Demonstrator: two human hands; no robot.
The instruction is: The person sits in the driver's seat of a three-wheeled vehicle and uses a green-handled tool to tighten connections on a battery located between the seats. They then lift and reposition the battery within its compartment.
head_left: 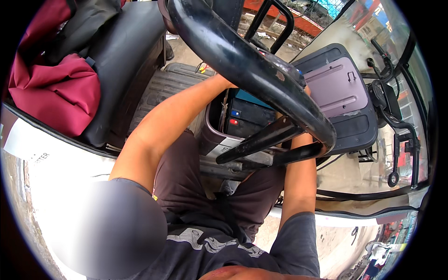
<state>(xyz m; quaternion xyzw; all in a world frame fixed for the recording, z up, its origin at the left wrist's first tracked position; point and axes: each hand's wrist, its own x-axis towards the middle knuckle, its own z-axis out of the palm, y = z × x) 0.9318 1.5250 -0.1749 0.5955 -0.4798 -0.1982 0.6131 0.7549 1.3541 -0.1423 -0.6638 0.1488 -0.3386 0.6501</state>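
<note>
Battery (248,123) is flanked by left forearm (186,107) and right forearm (301,172); behind the steering wheel (252,63), neither grip's closure nor hold can be told.

Black battery (254,116), blue terminal (235,113), red terminal (234,122), greyish-purple box (210,133), maroon cloth (56,95)

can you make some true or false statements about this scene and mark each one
1. The bare left forearm reaches behind the thick, glossy black curved bar. True.
2. The small red cap sits higher in the picture than the small blue cap. False: the red one is lower.
3. The crumpled maroon fabric lies right of the bar. False: it lies left.
4. Both caps are on a dark block. True.
5. The right forearm is sleeved. False: it is bare.
</note>
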